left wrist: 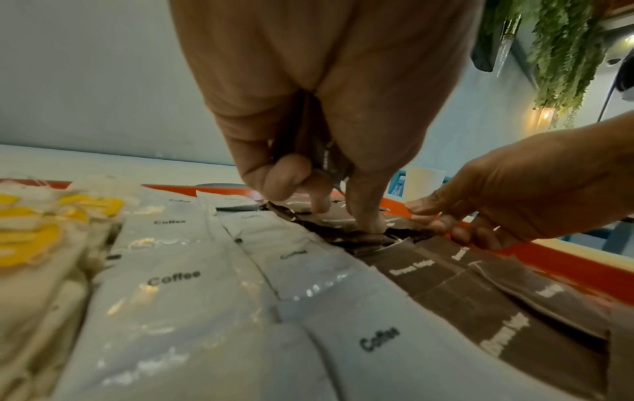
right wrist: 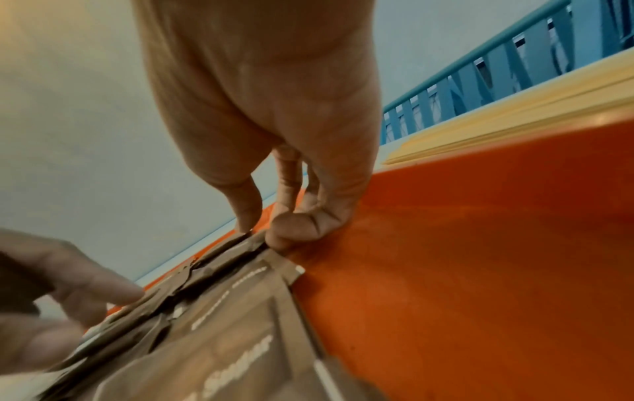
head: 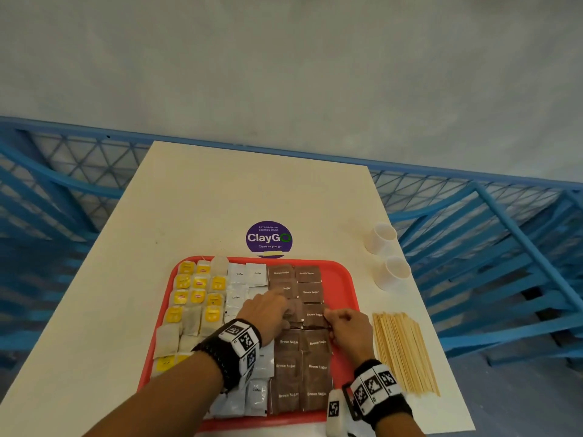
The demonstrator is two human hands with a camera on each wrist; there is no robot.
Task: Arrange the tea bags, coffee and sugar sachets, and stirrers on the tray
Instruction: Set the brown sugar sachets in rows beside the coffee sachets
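Note:
A red tray (head: 347,279) holds columns of yellow-tagged tea bags (head: 195,298) at the left, white coffee sachets (head: 239,279) in the middle and brown sugar sachets (head: 310,291) at the right. My left hand (head: 285,305) is curled over the middle of the sugar column. Its fingertips (left wrist: 365,219) press on ruffled brown sachets (left wrist: 463,293), and a dark sachet edge shows inside its grip. My right hand (head: 329,320) pinches the right edge of a brown sugar sachet (right wrist: 240,312) between thumb and forefinger. Wooden stirrers (head: 403,351) lie on the table right of the tray.
Two white paper cups (head: 381,238) (head: 394,272) stand at the table's right edge, beyond the stirrers. A purple round sticker (head: 268,238) lies behind the tray. Blue railings surround the white table (head: 189,200). A bare red strip of the tray (right wrist: 480,271) shows right of the sugar sachets.

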